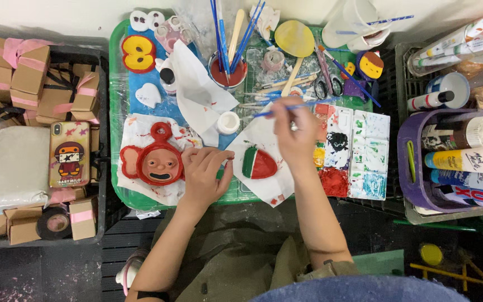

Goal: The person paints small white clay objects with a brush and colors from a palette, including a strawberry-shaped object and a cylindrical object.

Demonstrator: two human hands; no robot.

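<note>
Closest to my lens, the olive apron fabric (236,263) fills the bottom of the view, both forearms rising from it. Largest on the work surface is the green tray (119,193), wrapped in clear film and crowded with painted plaster pieces. On it, the red round-faced figure with big ears (156,162) lies on paint-stained paper, and the white paint palette (359,151) sits just right of the tray's middle. Smaller, the watermelon-slice piece (260,163), red with a green rind, lies on white paper between the two hands. My left hand (205,176) is curled, fingertips pressing the paper edge just beside the slice; I cannot tell whether it grips anything. My right hand (296,134) is pinched on a thin blue paintbrush (278,108), held above the slice.

I judge the risks as a wet-paint smear if the left fingers slide onto the slice, and a knock to the red water cup (227,71) full of brushes.

Around it sit a dark slatted table, a crate of small cardboard boxes (34,78) on the left, and baskets of paint tubes (459,159) on the right
</note>
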